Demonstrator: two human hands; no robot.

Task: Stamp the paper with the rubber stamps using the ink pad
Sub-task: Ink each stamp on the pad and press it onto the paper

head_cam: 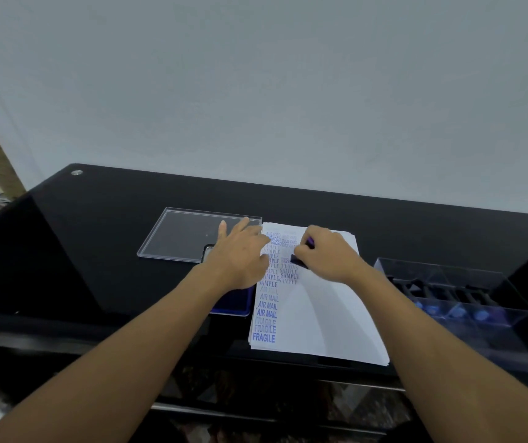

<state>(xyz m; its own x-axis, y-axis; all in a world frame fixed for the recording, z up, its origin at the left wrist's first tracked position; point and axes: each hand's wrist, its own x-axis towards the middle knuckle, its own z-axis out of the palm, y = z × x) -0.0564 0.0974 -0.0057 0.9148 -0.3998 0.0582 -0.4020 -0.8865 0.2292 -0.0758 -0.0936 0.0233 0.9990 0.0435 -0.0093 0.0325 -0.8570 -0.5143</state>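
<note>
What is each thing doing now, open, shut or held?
paper: flat, partly stamped in blue.
stamp: held down on paper.
right hand: grips the stamp.
left hand: flat, resting on paper's edge.
ink pad: open, partly hidden.
clear lid: off, lying flat.
clear box: holds more stamps.

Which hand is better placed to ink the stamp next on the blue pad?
Probably the right hand: it holds the stamp on the paper. The left hand lies flat at the paper's left edge, over part of the ink pad, and would need to move aside.

Glossy black table [112,219], clear plastic lid [176,233], matt white paper [326,314].
</note>
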